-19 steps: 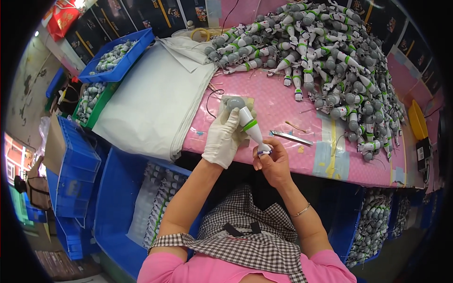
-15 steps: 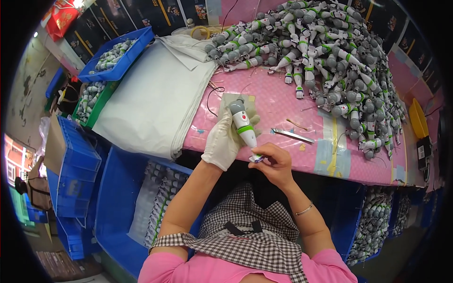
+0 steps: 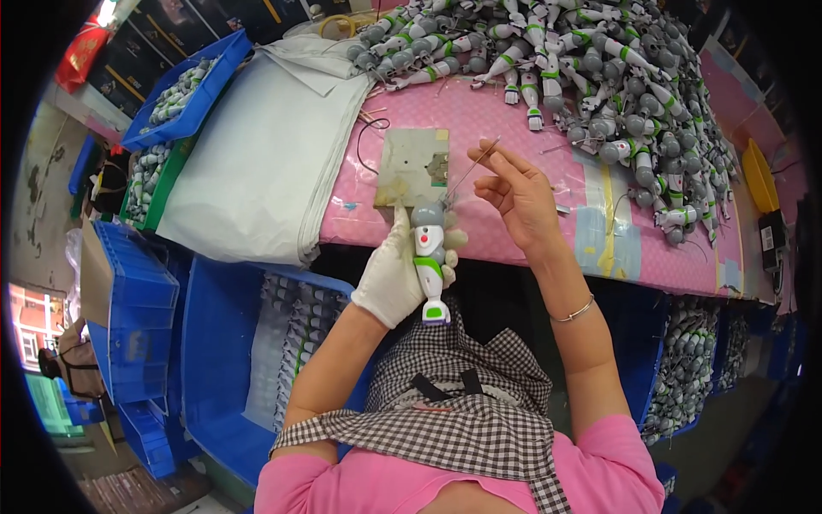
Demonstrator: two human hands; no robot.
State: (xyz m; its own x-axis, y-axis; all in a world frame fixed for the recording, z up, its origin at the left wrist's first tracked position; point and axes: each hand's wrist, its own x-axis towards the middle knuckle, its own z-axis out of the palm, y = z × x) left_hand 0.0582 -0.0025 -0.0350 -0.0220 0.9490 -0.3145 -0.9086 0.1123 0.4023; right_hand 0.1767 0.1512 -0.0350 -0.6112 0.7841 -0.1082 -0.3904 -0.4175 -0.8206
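Note:
A white-gloved left hand, mine, is closed round a toy arm with a grey ball end, a red dot, a green band and white parts. The toy arm stands nearly upright in the picture, its ball end toward the table and its cuff with a green patch toward me. My bare right hand is up beyond the ball end, fingertips pinched on a thin strand. That strand runs down toward the ball end. Just past the left hand, a flat grey metal block lies on the pink table cover.
A large heap of similar toy arms covers the far right of the table. White sheets are stacked at left. Blue bins stand below the table edge, and a blue tray sits at far left. A metal strip shows beside my right wrist.
My right hand has left the toy arm's narrow end and risen to the strand at its ball end. The toy arm has come nearer to me and turned more upright. The view has shifted slightly.

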